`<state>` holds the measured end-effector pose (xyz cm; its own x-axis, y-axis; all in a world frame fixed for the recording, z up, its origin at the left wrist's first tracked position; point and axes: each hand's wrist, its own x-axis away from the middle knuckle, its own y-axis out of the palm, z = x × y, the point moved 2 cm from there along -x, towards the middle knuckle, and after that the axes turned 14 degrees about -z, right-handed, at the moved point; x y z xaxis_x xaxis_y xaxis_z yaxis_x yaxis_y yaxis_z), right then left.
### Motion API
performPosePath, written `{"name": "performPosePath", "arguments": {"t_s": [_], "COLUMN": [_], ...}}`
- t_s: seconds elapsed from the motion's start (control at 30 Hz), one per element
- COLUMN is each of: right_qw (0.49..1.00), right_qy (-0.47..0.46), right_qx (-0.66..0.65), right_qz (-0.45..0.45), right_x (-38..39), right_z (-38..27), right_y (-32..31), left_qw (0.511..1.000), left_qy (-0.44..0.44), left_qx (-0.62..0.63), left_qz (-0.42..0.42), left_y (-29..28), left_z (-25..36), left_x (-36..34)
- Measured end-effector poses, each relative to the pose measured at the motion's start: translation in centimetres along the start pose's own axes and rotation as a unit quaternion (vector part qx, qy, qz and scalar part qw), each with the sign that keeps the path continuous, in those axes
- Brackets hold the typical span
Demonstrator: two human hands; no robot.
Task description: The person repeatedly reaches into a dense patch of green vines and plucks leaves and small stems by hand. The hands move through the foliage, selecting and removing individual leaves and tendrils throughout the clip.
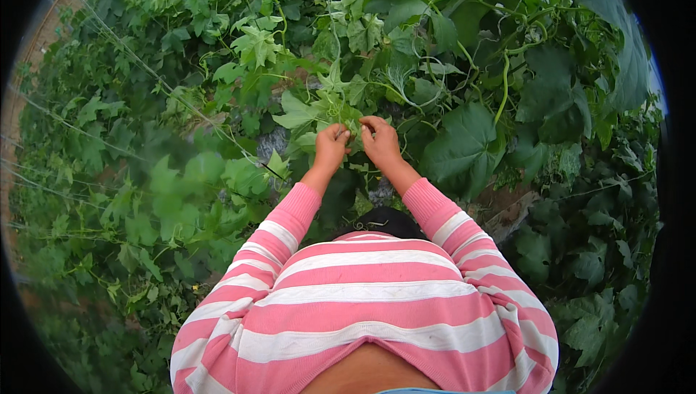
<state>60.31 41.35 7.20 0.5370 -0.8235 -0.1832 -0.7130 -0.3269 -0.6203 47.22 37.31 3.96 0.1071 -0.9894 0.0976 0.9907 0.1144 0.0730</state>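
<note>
Both arms, in pink and white striped sleeves, reach forward into climbing green vines. My left hand (pixel 331 149) is closed, thumb and fingers pinched at a pale green vine shoot (pixel 339 110) with lobed leaves and curly tendrils. Close beside it, my right hand (pixel 381 145) has its fingertips bent together on the same shoot, from the right side. The fingers partly hide the stem between them. A pale lobed leaf (pixel 296 111) spreads just left of my left hand. Above the hands a thin pale string (pixel 336 28) runs up through the foliage.
A broad dark leaf (pixel 465 146) hangs right of my right hand, with a thick curved stem (pixel 504 89) above it. Thin support strings (pixel 141 63) slant across the left side. Silvery ground film (pixel 272 144) shows between leaves. Dense foliage surrounds me.
</note>
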Motion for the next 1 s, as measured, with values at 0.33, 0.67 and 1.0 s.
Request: {"name": "performPosePath", "arguments": {"t_s": [0.33,0.67,1.0], "right_qw": [0.982,0.968,0.993], "right_qy": [-0.117,0.171,0.005], "right_qx": [0.145,-0.179,-0.103], "right_qz": [0.020,-0.033,-0.063], "right_x": [-0.3,-2.2,0.8], "right_z": [-0.9,0.4,2.2], "right_y": [0.2,-3.0,1.7], "left_qw": [0.998,0.985,0.991], "left_qy": [0.034,0.036,0.071], "left_qx": [-0.028,-0.164,-0.102], "left_qz": [0.037,0.028,0.054], "left_y": [1.2,0.1,0.7], "left_z": [-0.6,-2.2,-1.4], "left_x": [0.0,0.0,2.1]}}
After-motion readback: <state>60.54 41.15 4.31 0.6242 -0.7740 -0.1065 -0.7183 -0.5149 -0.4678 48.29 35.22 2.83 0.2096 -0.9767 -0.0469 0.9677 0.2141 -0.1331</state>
